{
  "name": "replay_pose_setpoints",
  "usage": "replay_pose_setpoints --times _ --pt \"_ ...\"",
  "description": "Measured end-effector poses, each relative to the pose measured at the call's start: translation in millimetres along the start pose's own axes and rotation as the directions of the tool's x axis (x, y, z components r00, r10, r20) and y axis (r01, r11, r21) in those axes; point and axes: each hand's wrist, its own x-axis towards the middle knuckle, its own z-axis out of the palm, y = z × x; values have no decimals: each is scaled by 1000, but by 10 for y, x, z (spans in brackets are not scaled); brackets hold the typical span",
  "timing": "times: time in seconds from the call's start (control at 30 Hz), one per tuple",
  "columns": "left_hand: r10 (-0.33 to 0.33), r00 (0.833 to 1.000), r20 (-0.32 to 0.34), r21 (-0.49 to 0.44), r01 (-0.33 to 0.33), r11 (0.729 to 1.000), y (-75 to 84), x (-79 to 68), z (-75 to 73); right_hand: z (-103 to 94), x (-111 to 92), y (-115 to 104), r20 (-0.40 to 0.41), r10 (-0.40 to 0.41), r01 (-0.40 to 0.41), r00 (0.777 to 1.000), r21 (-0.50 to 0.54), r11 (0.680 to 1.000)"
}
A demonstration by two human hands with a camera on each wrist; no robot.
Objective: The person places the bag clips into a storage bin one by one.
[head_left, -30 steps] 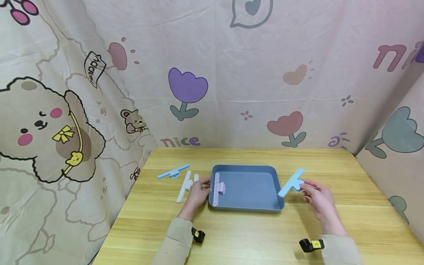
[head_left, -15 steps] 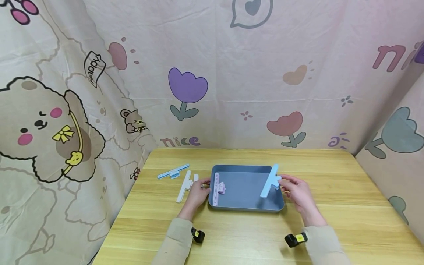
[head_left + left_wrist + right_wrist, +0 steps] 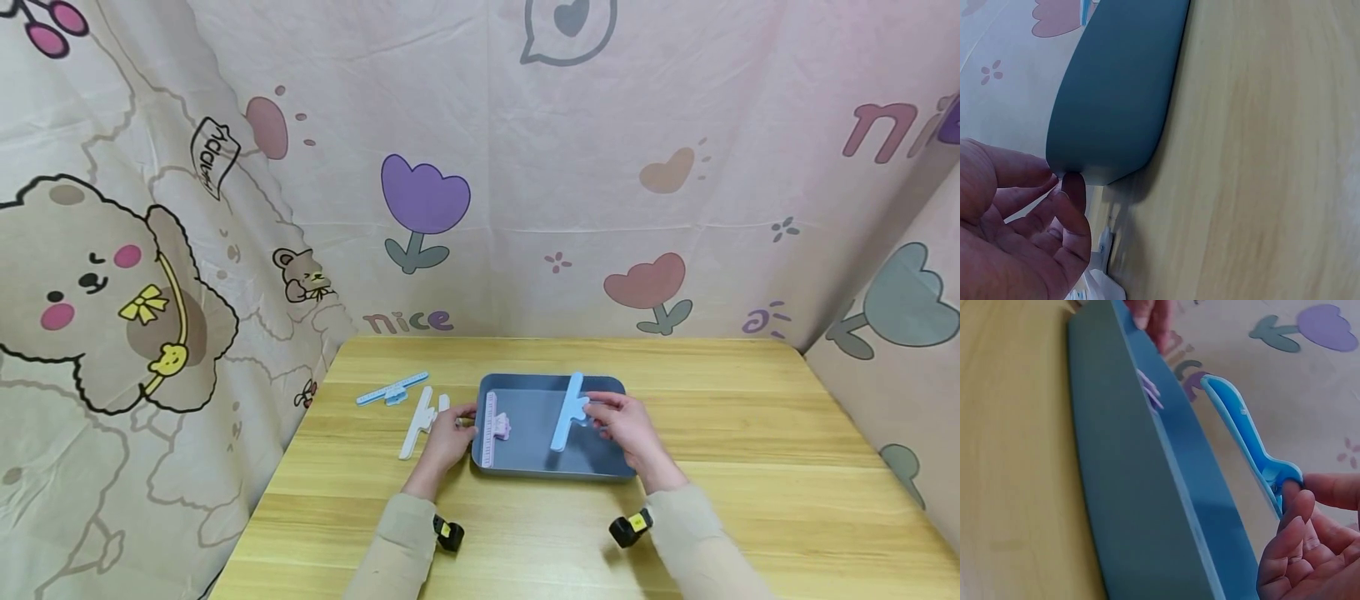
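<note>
My right hand [image 3: 626, 425] pinches a light blue clip [image 3: 567, 414] by its handle. The clip, a long flat bar with a grip at its middle, hangs above the grey-blue tray [image 3: 555, 477]; in the right wrist view the clip [image 3: 1235, 422] stands apart from the tray wall [image 3: 1135, 462]. Thumb and finger of my left hand [image 3: 448, 437] pinch the tray's left rim, as the left wrist view shows, with the hand [image 3: 1029, 219] at the tray's corner. Inside the tray, along its left side, lies a purple ruler clip [image 3: 490, 429].
Left of the tray, on the wooden table [image 3: 337, 517], lie a blue ruler clip [image 3: 392, 389] and a white clip [image 3: 417, 422]. Another white piece [image 3: 444, 402] is partly hidden behind my left hand. A printed curtain [image 3: 525, 275] hangs behind the table.
My right hand has carried the light blue clip leftward, from beside the tray's right edge to above its middle. My left hand stays on the tray's left rim.
</note>
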Motion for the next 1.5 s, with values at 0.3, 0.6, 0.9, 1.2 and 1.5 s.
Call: replay_pose_setpoints --times 0.3,0.6,0.9,1.2,1.5 --pt "-17 1000 12 -14 17 1000 -3 10 3 279 93 24 74 -30 34 997 -53 998" --pt "-19 1000 11 -10 19 1000 -17 18 -10 472 176 119 87 -3 13 996 -117 993" --pt "-19 1000 10 -12 19 1000 -14 21 -5 676 190 150 120 16 -2 993 -119 993" --pt "-12 1000 5 -3 12 1000 -13 18 -5 778 212 174 134 28 -11 991 -124 992" --pt "-18 1000 0 5 18 1000 -13 14 -2 839 217 210 134 36 -18 990 -132 991"
